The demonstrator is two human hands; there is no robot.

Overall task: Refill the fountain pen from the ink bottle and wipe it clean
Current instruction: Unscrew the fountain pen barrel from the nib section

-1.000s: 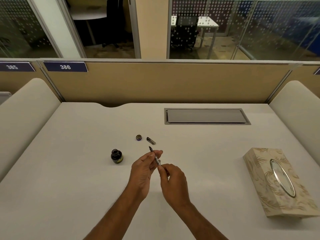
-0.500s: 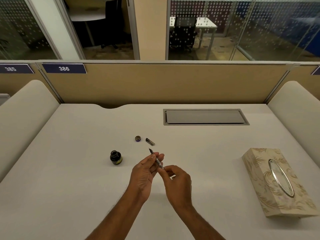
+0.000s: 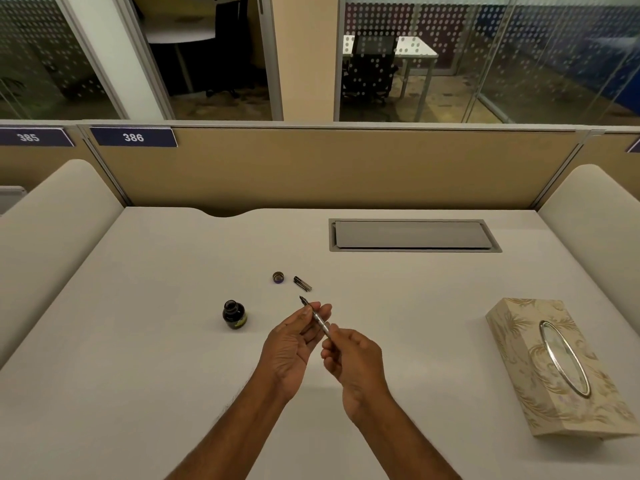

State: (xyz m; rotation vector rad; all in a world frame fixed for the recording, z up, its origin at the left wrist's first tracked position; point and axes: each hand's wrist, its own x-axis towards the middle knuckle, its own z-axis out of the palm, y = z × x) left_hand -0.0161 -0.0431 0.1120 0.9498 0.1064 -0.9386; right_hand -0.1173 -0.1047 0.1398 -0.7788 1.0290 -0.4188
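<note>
A slim silver fountain pen is held above the white desk, its dark nib pointing up and to the left. My left hand pinches the pen near the nib. My right hand grips its rear end. An open dark ink bottle stands upright to the left of my hands. The bottle's round cap lies farther back. Beside the cap lies a short dark pen part.
A patterned tissue box with an oval opening sits at the right. A grey cable hatch is set into the desk at the back. A tan partition closes the far side; padded dividers flank the desk.
Both hands keep holding the pen in much the same place. My right hand has shifted slightly along the pen's rear end. The bottle, cap and pen part have not moved.
</note>
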